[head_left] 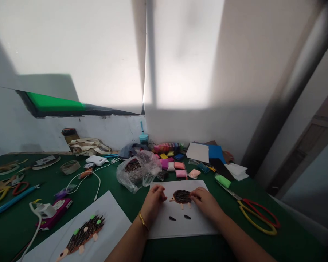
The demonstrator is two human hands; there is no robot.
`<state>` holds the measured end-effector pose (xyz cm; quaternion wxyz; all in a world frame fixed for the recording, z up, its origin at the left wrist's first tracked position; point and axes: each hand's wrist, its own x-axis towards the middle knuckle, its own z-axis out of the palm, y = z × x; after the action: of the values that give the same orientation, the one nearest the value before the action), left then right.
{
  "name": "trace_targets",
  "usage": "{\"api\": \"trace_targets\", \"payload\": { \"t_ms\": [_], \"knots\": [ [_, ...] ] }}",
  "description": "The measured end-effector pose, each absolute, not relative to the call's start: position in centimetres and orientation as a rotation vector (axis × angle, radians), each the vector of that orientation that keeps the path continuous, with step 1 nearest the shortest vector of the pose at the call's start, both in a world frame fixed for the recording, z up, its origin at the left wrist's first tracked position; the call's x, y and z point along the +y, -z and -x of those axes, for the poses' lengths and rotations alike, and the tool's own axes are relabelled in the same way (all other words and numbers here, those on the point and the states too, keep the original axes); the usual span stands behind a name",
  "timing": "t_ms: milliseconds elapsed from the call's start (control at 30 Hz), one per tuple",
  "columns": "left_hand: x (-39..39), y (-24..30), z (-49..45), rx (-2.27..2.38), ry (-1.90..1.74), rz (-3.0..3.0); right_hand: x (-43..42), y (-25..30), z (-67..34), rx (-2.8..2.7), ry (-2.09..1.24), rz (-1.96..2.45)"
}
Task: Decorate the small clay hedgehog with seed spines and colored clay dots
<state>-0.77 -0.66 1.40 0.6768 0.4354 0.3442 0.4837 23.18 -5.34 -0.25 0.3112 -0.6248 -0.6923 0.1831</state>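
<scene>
A white sheet (pixel 180 225) lies on the green table in front of me. On it sits a small brown hedgehog figure (pixel 182 197) studded with dark seeds, with pale feet and snout. My left hand (pixel 153 201) rests on the sheet just left of the figure, fingers curled in at the snout side. On the figure's right edge my right hand (pixel 205 202) has its fingertips pinched together against it. Two loose dark seeds (pixel 179 218) lie on the sheet below the figure. A gold bangle (pixel 142 220) circles my left wrist.
A second sheet with a larger hedgehog figure (pixel 82 234) lies at front left. A plastic bag of seeds (pixel 138 173) and coloured clay blocks (pixel 175 162) sit behind. Scissors (pixel 255 213) lie at right; cables, a charger (pixel 97 160), tape (pixel 70 166) and tools at left.
</scene>
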Motion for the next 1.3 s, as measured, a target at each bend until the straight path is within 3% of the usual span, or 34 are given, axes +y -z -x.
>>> {"api": "trace_targets", "payload": {
  "t_ms": [200, 433, 567, 867, 1300],
  "knots": [
    [-2.6, -2.6, 1.1, 1.039, -0.457, -2.125, -8.6, -1.0, -21.7, -1.905, -0.596, 1.632],
    [-3.1, -1.8, 1.2, 1.118, -0.186, -2.374, -10.4, -0.9, -20.1, -2.083, -0.644, 1.600],
    [-2.6, -1.9, 0.8, 1.112, -0.295, -2.337, -9.0, -1.0, -21.0, -2.015, -0.645, 1.609],
    [-0.3, -0.7, -0.4, 1.206, -1.099, -1.728, -4.2, -0.3, -24.5, -1.666, -0.717, 1.712],
    [-0.5, -0.5, 0.1, 1.199, -1.149, -1.636, -4.8, 0.4, -23.5, -1.630, -0.710, 1.741]
  ]
}}
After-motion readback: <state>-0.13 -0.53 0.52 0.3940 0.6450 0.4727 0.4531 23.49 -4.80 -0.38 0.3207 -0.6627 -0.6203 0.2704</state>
